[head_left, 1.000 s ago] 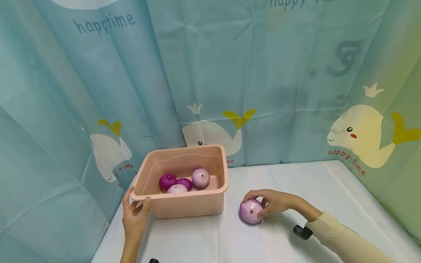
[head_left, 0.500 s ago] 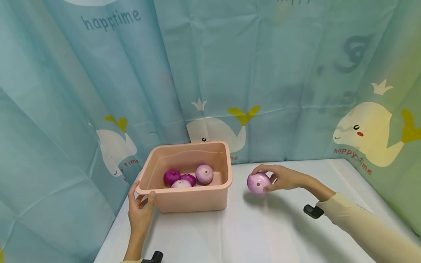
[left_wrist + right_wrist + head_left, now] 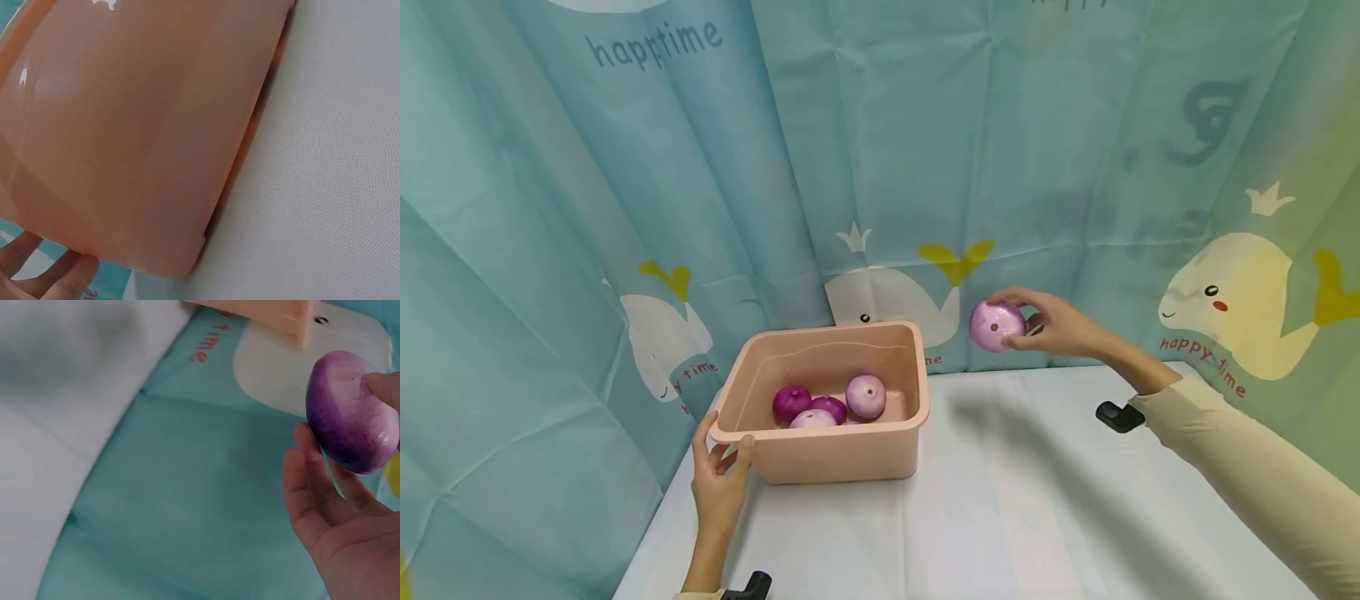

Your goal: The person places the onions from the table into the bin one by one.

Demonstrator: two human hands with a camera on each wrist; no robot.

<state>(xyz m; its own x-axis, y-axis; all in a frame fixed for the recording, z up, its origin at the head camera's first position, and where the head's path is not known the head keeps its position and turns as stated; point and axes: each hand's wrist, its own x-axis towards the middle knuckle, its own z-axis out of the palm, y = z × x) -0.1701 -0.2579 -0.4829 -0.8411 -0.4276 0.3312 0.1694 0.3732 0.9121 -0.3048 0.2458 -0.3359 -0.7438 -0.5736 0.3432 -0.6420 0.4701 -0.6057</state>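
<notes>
My right hand (image 3: 1060, 327) pinches a pale purple onion (image 3: 996, 326) between thumb and fingers, raised above the table to the right of the bin. In the right wrist view the onion (image 3: 350, 412) shows a darker purple side, with the thumb on its paler face. A pink plastic bin (image 3: 835, 457) stands at the table's back left. Inside it lie several onions, among them a dark purple onion (image 3: 792, 403) and a pale onion (image 3: 867, 396). My left hand (image 3: 721, 487) grips the bin's front left corner at the rim. Its fingers (image 3: 72, 275) touch the bin wall in the left wrist view.
A white cloth covers the table (image 3: 1000, 500). Behind and beside it hangs a blue-green curtain (image 3: 880, 150) printed with whales. Each wrist carries a black device, such as the one at my right cuff (image 3: 1120, 417).
My right hand has lifted the onion off the table and carried it up and toward the curtain. The left hand stays at the bin's corner. The head view has shifted slightly.
</notes>
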